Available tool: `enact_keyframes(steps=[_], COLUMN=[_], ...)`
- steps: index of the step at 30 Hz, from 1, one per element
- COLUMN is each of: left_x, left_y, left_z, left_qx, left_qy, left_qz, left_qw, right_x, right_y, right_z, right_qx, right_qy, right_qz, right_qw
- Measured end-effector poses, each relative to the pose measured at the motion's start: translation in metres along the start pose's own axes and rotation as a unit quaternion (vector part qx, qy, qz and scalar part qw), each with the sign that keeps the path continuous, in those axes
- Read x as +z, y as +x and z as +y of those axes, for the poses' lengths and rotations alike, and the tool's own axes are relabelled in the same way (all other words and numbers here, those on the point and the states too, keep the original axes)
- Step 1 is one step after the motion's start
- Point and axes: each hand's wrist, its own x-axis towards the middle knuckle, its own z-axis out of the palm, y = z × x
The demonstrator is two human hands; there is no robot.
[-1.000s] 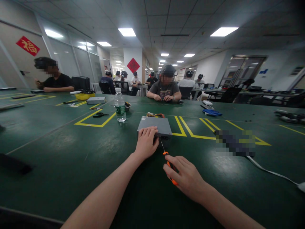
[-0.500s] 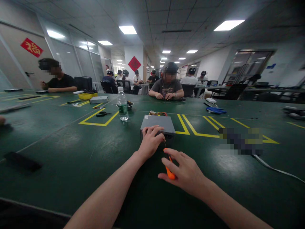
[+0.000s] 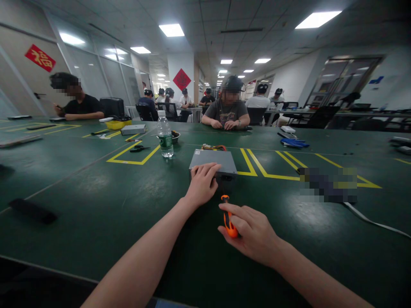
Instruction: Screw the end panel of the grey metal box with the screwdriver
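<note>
I see my left hand [image 3: 202, 185] laid over the near left corner of the flat grey metal box [image 3: 214, 159]. Its fingers are held close together on the lid and the thumb is down against the front face, so it clasps that corner. The box lies flat on the dark green table mat [image 3: 96, 201], straight ahead of me and just left of the yellow tape lines [image 3: 257, 167], with a bunch of coloured wires [image 3: 212, 147] at its far edge. My right hand [image 3: 254, 234] is nearer to me and a little to the right. It is closed around the orange-handled screwdriver [image 3: 228, 219], the handle pinched between thumb and curled fingers with its far end towards the box's front face. I cannot make out the shaft or tip, so I cannot tell whether it touches the box. A clear plastic water bottle [image 3: 165, 137] stands upright to the left beyond the box, beside a small dark bowl [image 3: 175, 137], and black scissors [image 3: 139, 148] lie further left. Blue gloves [image 3: 294, 143] sit well off to the right, and a white cable [image 3: 372, 221] trails across the mat. Opposite me a person in a grey shirt [image 3: 227, 114] sits with both hands on the table.
</note>
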Motion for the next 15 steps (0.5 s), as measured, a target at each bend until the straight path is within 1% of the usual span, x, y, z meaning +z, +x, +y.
enact_keyframes(steps=[2, 5, 6, 8, 12, 13, 15], left_x=[0.0008, 0.0025, 0.0029, 0.0035, 0.0024, 0.0015, -0.0006], left_y=[0.0000, 0.0000, 0.0002, 0.0006, 0.0015, 0.0014, 0.0006], left_z=[0.0007, 0.0009, 0.0008, 0.0007, 0.0016, 0.0022, 0.0034], left_qx=[0.001, 0.002, 0.000, -0.002, -0.011, -0.013, -0.014], left_qy=[0.006, 0.014, 0.015, 0.015, 0.010, 0.009, 0.006], left_qz=[0.002, 0.011, 0.015, 0.017, 0.017, 0.016, 0.013], left_qw=[1.000, 1.000, 1.000, 1.000, 1.000, 1.000, 1.000], right_x=[-0.0017, -0.0064, -0.0071, -0.0064, -0.0005, 0.0000, -0.0014], right_y=[0.0005, 0.0040, 0.0052, 0.0068, 0.0056, 0.0049, 0.0043], right_z=[-0.0013, -0.0043, -0.0051, -0.0057, -0.0043, -0.0041, -0.0047], right_qx=[0.008, 0.010, 0.007, -0.001, 0.008, 0.013, 0.011], right_qy=[0.000, 0.009, 0.013, 0.017, 0.023, 0.026, 0.029], right_qz=[-0.031, -0.094, -0.103, -0.090, -0.007, 0.001, -0.010], right_qw=[0.999, 0.995, 0.995, 0.996, 1.000, 1.000, 0.999])
